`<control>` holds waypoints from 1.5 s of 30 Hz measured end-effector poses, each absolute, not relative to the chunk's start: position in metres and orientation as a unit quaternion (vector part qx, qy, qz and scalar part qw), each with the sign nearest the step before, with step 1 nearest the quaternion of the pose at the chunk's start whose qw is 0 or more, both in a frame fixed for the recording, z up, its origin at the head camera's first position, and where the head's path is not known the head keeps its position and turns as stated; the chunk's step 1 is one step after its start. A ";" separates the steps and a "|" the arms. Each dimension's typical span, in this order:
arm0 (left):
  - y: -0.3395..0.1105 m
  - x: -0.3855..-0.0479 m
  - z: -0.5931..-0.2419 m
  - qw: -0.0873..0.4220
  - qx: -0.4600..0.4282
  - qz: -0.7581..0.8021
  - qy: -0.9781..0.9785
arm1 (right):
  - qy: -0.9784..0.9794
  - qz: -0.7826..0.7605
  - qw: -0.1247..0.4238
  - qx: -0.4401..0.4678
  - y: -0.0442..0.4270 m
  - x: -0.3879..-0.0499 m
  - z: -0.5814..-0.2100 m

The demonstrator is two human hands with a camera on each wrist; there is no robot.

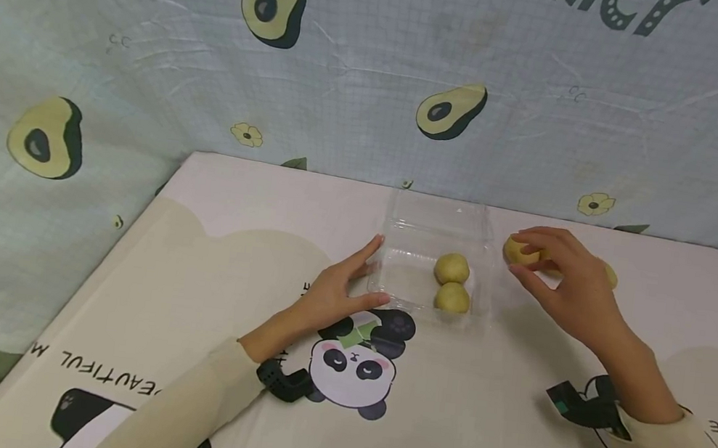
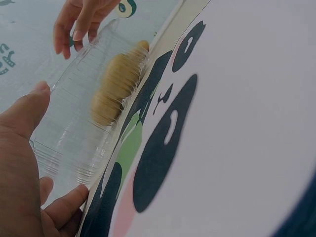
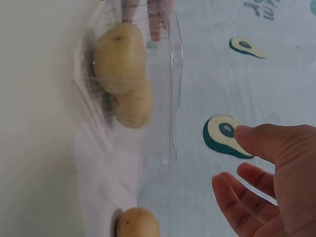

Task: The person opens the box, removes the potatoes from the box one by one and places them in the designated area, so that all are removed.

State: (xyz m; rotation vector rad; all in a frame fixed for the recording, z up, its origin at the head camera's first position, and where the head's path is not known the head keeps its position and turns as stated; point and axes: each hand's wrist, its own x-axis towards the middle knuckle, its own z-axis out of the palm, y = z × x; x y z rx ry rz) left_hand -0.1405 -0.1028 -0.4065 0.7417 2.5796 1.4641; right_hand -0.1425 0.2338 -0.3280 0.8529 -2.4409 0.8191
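Note:
In the head view two potatoes (image 1: 452, 269) sit one behind the other in the right part of a clear plastic container (image 1: 402, 276), whose lid stands open at the back. My left hand (image 1: 332, 290) holds the container's left end, thumb by the front corner and fingers along the side. To the right, my right hand (image 1: 572, 286) hovers over more potatoes on the table, its fingers loosely bent. One loose potato (image 1: 516, 252) shows by its fingertips; others are partly hidden behind it. From the right wrist, the fingers (image 3: 234, 197) are apart from the nearest potato (image 3: 138, 224).
A cloth with panda pictures (image 1: 353, 373) covers the table (image 1: 256, 206). Behind it hangs a pale curtain (image 1: 346, 91) printed with avocados. Dark wrist straps (image 1: 283, 382) sit on both forearms.

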 end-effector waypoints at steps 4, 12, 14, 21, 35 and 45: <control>-0.103 -0.141 -0.406 0.040 0.243 0.478 0.843 | -0.874 0.304 0.193 0.327 0.225 -0.145 -0.329; -0.103 -0.141 -0.406 0.042 0.240 0.477 0.845 | -0.882 0.285 0.138 0.349 0.211 -0.150 -0.336; -0.103 -0.141 -0.405 0.041 0.240 0.478 0.844 | -0.881 0.284 0.126 0.357 0.208 -0.151 -0.338; -0.102 -0.141 -0.406 0.045 0.240 0.476 0.845 | -0.871 0.308 0.083 0.373 0.198 -0.151 -0.339; -0.103 -0.140 -0.405 0.044 0.239 0.476 0.846 | -0.883 0.272 0.001 0.382 0.186 -0.151 -0.337; -0.103 -0.140 -0.406 0.044 0.242 0.477 0.844 | -0.892 0.260 -0.041 0.369 0.183 -0.154 -0.333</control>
